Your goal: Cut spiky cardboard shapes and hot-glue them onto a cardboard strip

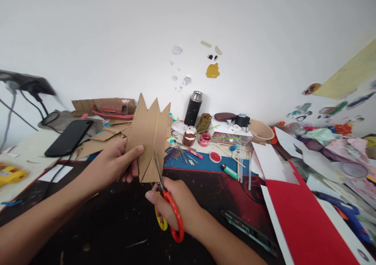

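A piece of brown cardboard (148,133) with a zigzag top edge stands upright before me. My left hand (119,161) grips its left side, the thumb on the front and the fingers behind. My right hand (176,202) is closed on scissors (175,218) with one red and one yellow handle loop. Their blades point up and lie against the lower right part of the cardboard, near its bottom edge. Slanting lines run across the cardboard's lower part; whether they are cuts or folds I cannot tell.
A black phone (69,137) and cardboard scraps (102,137) lie left. Behind are a black flask (193,109), paint jars (189,136) and a round bowl (260,131). A cutter (248,231), red sheet (305,218) and blue glue gun (346,214) lie right.
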`<action>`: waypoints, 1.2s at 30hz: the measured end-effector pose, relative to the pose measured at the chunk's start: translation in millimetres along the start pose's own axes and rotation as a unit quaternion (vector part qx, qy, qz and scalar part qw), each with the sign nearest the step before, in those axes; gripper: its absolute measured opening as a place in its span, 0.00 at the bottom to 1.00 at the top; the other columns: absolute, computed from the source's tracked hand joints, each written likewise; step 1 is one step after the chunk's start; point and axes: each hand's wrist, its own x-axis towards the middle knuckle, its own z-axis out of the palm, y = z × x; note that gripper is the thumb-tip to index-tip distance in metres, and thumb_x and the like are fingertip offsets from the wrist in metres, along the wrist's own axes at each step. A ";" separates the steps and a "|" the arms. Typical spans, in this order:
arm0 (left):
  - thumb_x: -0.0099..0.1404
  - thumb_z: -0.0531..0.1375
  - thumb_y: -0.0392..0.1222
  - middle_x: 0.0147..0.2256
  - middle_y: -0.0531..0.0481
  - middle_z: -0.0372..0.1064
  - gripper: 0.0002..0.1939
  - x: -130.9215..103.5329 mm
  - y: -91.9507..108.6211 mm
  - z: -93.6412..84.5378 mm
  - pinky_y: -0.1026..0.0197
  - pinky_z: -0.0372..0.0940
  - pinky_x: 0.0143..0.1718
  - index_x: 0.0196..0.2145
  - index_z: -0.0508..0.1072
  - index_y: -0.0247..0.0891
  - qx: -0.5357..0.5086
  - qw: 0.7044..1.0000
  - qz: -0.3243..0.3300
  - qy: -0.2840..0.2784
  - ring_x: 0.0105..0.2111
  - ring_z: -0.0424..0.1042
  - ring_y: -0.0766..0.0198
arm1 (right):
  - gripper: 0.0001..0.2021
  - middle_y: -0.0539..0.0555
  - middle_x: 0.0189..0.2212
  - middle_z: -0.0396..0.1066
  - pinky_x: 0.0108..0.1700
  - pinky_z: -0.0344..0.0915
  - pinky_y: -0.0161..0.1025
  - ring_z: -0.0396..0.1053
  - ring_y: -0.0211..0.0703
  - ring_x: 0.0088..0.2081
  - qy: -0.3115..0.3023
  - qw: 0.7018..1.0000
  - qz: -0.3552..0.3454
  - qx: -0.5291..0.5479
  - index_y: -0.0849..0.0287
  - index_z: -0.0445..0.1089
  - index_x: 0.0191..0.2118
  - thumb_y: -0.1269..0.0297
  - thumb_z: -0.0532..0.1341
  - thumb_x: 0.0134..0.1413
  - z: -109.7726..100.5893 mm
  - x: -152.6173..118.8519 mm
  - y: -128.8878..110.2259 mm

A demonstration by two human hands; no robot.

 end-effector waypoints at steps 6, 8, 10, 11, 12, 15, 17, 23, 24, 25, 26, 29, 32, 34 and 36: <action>0.63 0.69 0.76 0.17 0.48 0.73 0.32 1.0 -2.5 -0.1 0.62 0.63 0.14 0.23 0.71 0.45 -0.015 1.000 0.003 0.010 0.13 0.70 0.60 | 0.15 0.46 0.25 0.74 0.33 0.69 0.35 0.76 0.42 0.25 0.011 1.000 -0.007 -0.013 0.53 0.72 0.41 0.50 0.69 0.77 -0.1 -0.8 -1.1; 0.65 0.68 0.76 0.17 0.46 0.74 0.32 1.7 -5.7 -0.7 0.62 0.62 0.15 0.23 0.72 0.45 -0.015 1.000 0.007 0.006 0.13 0.70 0.60 | 0.15 0.46 0.24 0.74 0.33 0.69 0.35 0.75 0.42 0.25 0.018 0.999 -0.011 -0.027 0.53 0.71 0.40 0.50 0.68 0.78 -0.6 -0.8 -0.9; 0.67 0.67 0.75 0.18 0.45 0.74 0.33 2.1 -8.5 -1.3 0.62 0.62 0.15 0.22 0.73 0.44 -0.015 1.000 0.009 0.005 0.14 0.70 0.61 | 0.16 0.46 0.24 0.73 0.34 0.69 0.36 0.75 0.42 0.25 0.023 0.999 -0.014 -0.036 0.53 0.71 0.39 0.50 0.68 0.78 -1.1 -0.8 -1.0; 0.67 0.67 0.76 0.18 0.44 0.74 0.34 2.2 -9.5 -1.5 0.62 0.62 0.15 0.22 0.73 0.44 -0.015 1.000 0.009 0.006 0.14 0.70 0.61 | 0.16 0.46 0.24 0.73 0.34 0.69 0.36 0.75 0.42 0.25 0.024 0.999 -0.015 -0.037 0.53 0.71 0.39 0.50 0.68 0.79 -1.3 -0.8 -1.1; 0.67 0.67 0.76 0.18 0.44 0.74 0.34 2.2 -10.1 -1.5 0.62 0.62 0.15 0.22 0.73 0.43 -0.015 1.000 0.007 0.005 0.14 0.70 0.61 | 0.16 0.47 0.24 0.73 0.34 0.68 0.36 0.75 0.42 0.25 0.026 0.999 -0.016 -0.038 0.53 0.71 0.40 0.50 0.68 0.79 -1.5 -0.8 -1.2; 0.66 0.67 0.77 0.18 0.45 0.74 0.34 1.9 -10.2 -1.1 0.62 0.63 0.16 0.21 0.73 0.43 -0.014 1.000 0.003 0.011 0.14 0.71 0.60 | 0.15 0.47 0.25 0.73 0.34 0.67 0.36 0.74 0.42 0.26 0.034 0.998 -0.022 -0.045 0.53 0.71 0.40 0.51 0.68 0.79 -1.6 -0.5 -1.5; 0.65 0.67 0.77 0.18 0.46 0.74 0.34 1.9 -9.7 -0.6 0.62 0.62 0.15 0.21 0.73 0.44 -0.017 1.000 0.004 0.014 0.14 0.70 0.61 | 0.16 0.47 0.25 0.73 0.34 0.66 0.35 0.73 0.41 0.26 0.041 0.997 -0.032 -0.052 0.53 0.70 0.39 0.51 0.68 0.78 -1.4 -0.2 -1.1; 0.65 0.67 0.77 0.17 0.47 0.73 0.35 3.7 -12.0 -1.7 0.63 0.62 0.15 0.20 0.73 0.44 -0.019 1.000 0.008 0.012 0.13 0.70 0.62 | 0.17 0.46 0.23 0.71 0.30 0.63 0.35 0.72 0.41 0.23 0.037 0.998 -0.030 -0.039 0.52 0.67 0.38 0.51 0.65 0.79 -0.4 0.1 1.4; 0.66 0.67 0.77 0.17 0.47 0.73 0.35 4.1 -12.9 -2.1 0.63 0.61 0.15 0.20 0.74 0.44 -0.018 1.000 0.008 0.012 0.13 0.70 0.62 | 0.17 0.46 0.23 0.71 0.30 0.63 0.35 0.71 0.41 0.22 0.038 0.998 -0.029 -0.040 0.52 0.66 0.37 0.51 0.65 0.79 -0.2 0.2 1.7; 0.66 0.67 0.76 0.17 0.47 0.73 0.34 4.3 -13.6 -2.4 0.63 0.61 0.15 0.20 0.74 0.44 -0.017 1.000 0.008 0.013 0.13 0.70 0.62 | 0.17 0.46 0.22 0.71 0.30 0.63 0.35 0.71 0.41 0.22 0.038 0.998 -0.029 -0.040 0.52 0.66 0.37 0.51 0.65 0.79 0.0 0.2 1.8; 0.66 0.67 0.76 0.17 0.47 0.73 0.34 4.4 -14.1 -2.5 0.63 0.61 0.15 0.21 0.74 0.44 -0.016 1.000 0.009 0.012 0.13 0.70 0.62 | 0.17 0.46 0.22 0.70 0.29 0.62 0.35 0.71 0.41 0.22 0.039 0.998 -0.030 -0.041 0.52 0.65 0.36 0.51 0.64 0.79 0.1 0.4 1.8; 0.66 0.67 0.75 0.18 0.47 0.74 0.33 4.4 -14.3 -1.8 0.63 0.62 0.15 0.21 0.74 0.44 -0.019 1.000 0.010 0.013 0.14 0.71 0.62 | 0.18 0.46 0.22 0.70 0.29 0.61 0.35 0.70 0.41 0.22 0.044 0.997 -0.036 -0.045 0.52 0.64 0.35 0.51 0.64 0.79 0.4 0.8 1.7; 0.66 0.67 0.75 0.17 0.47 0.74 0.33 3.9 -12.8 -0.5 0.62 0.62 0.15 0.21 0.73 0.44 -0.022 1.000 0.010 0.016 0.13 0.71 0.62 | 0.19 0.46 0.21 0.69 0.29 0.59 0.35 0.69 0.41 0.22 0.051 0.996 -0.042 -0.052 0.51 0.63 0.34 0.52 0.63 0.79 1.1 1.3 2.0; 0.65 0.67 0.75 0.17 0.46 0.74 0.33 3.4 -11.5 0.0 0.62 0.62 0.15 0.21 0.73 0.44 -0.019 1.000 0.007 0.019 0.13 0.71 0.62 | 0.19 0.46 0.21 0.68 0.29 0.58 0.36 0.68 0.40 0.22 0.055 0.996 -0.043 -0.055 0.51 0.63 0.33 0.53 0.63 0.78 2.0 1.5 2.9; 0.65 0.68 0.76 0.17 0.47 0.74 0.33 2.9 -10.4 0.3 0.62 0.62 0.15 0.22 0.73 0.44 -0.018 1.000 0.005 0.023 0.13 0.70 0.62 | 0.18 0.46 0.21 0.67 0.29 0.58 0.36 0.68 0.40 0.22 0.059 0.996 -0.043 -0.055 0.51 0.62 0.33 0.54 0.63 0.78 2.9 1.6 4.0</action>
